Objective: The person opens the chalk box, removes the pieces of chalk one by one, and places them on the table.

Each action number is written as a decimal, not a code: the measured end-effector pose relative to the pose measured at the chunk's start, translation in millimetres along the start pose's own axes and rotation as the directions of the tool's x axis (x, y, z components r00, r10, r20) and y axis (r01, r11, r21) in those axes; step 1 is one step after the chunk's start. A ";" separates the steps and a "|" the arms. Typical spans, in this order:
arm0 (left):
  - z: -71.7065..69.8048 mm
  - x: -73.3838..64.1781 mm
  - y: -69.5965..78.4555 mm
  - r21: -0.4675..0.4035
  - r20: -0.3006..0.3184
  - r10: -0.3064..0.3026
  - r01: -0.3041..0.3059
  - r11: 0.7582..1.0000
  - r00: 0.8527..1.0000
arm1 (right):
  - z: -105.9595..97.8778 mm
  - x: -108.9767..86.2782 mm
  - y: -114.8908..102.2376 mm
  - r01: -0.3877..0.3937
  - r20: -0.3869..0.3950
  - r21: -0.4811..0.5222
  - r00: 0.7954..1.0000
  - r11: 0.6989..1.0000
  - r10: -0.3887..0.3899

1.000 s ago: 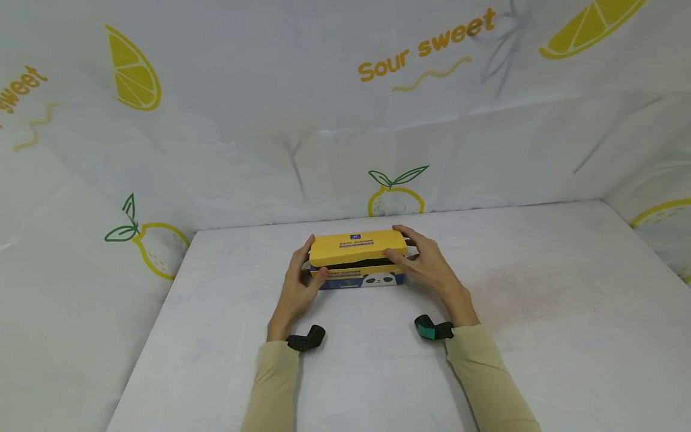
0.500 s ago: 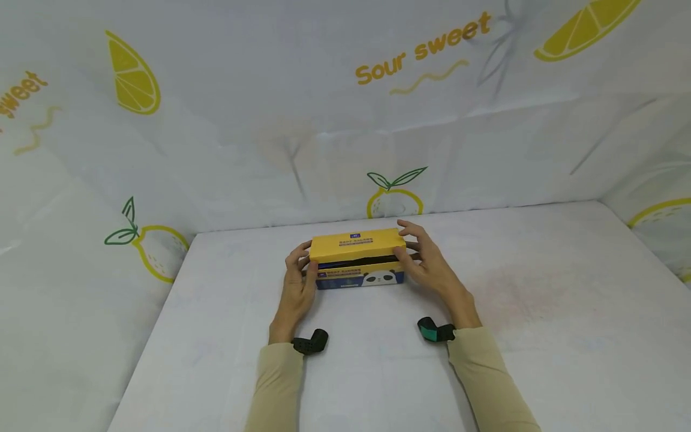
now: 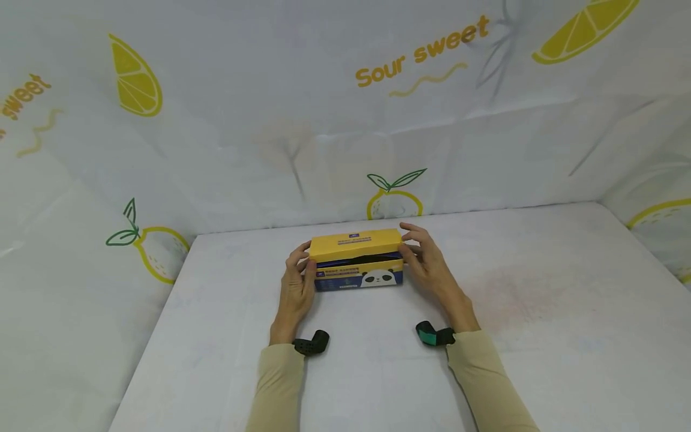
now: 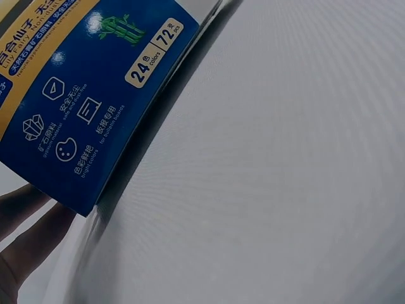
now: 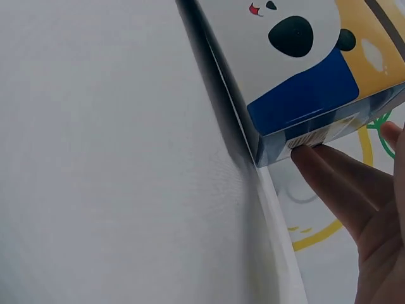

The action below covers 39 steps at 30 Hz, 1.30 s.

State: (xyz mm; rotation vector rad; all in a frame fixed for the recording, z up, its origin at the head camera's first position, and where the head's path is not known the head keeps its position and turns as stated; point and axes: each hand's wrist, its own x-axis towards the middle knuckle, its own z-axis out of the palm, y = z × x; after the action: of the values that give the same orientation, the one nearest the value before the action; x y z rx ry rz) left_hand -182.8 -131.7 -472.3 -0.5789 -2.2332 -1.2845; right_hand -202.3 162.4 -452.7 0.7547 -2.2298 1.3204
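A yellow and blue chalk box (image 3: 356, 276) with a panda on its front stands on the white table. Its yellow lid (image 3: 356, 243) sits raised at the front, with a dark gap and a blue strip under it. My left hand (image 3: 296, 288) grips the left end of the lid, thumb at the front corner. At the other end, my right hand (image 3: 434, 270) holds the lid's corner with the thumb in front. Two fingertips (image 5: 307, 155) touch the barcode end in the right wrist view. The left wrist view shows the printed front (image 4: 95, 95); the box's contents are hidden.
A white cloth-covered table (image 3: 540, 312) lies under the box. Behind it hangs a white backdrop (image 3: 227, 150) with lemon prints and lettering. Dark wrist cameras (image 3: 312, 343) sit at both cuffs.
The left thumb has moved from the box's lower front to the lid's corner. The right hand has shifted slightly right. A blue strip now shows under the lid; the box stays in place.
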 end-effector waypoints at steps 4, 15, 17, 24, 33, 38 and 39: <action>0.2 0.0 0.8 0.011 0.001 -0.001 0.001 1.000 1.000 | 1.5 -1.4 0.7 0.021 -0.023 -0.006 1.000 1.000 -0.022; 0.0 0.1 1.8 0.005 -0.003 -0.009 0.009 1.000 1.000 | 3.8 -2.5 0.5 0.016 -0.055 0.028 0.998 0.999 -0.015; 0.0 -0.2 1.5 0.007 -0.015 -0.007 0.007 1.000 1.000 | 3.6 -3.1 0.3 0.005 -0.053 0.044 0.999 0.999 -0.002; 0.0 -1.6 0.4 0.047 -0.049 -0.019 0.021 0.999 0.999 | 2.2 -4.1 -1.0 -0.118 0.026 0.087 0.993 0.989 0.116; -2.4 -3.4 4.3 0.186 0.074 -0.149 0.133 0.974 0.986 | 0.7 -5.5 -3.1 -0.195 0.161 0.070 0.970 0.978 0.182; -1.8 -2.5 4.9 0.155 0.092 -0.145 0.130 0.979 0.985 | 2.2 -6.7 -0.4 -0.135 0.139 0.072 0.982 0.988 0.125; -1.7 -2.1 5.3 0.150 0.097 -0.148 0.133 0.980 0.984 | 2.4 -6.6 -0.3 -0.144 0.142 0.066 0.981 0.987 0.133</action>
State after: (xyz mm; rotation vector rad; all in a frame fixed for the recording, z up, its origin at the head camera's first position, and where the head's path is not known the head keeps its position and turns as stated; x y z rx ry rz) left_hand -177.6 -131.0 -469.3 -0.4534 -2.4699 -1.1721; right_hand -197.4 161.6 -457.6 0.7491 -2.3895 1.4671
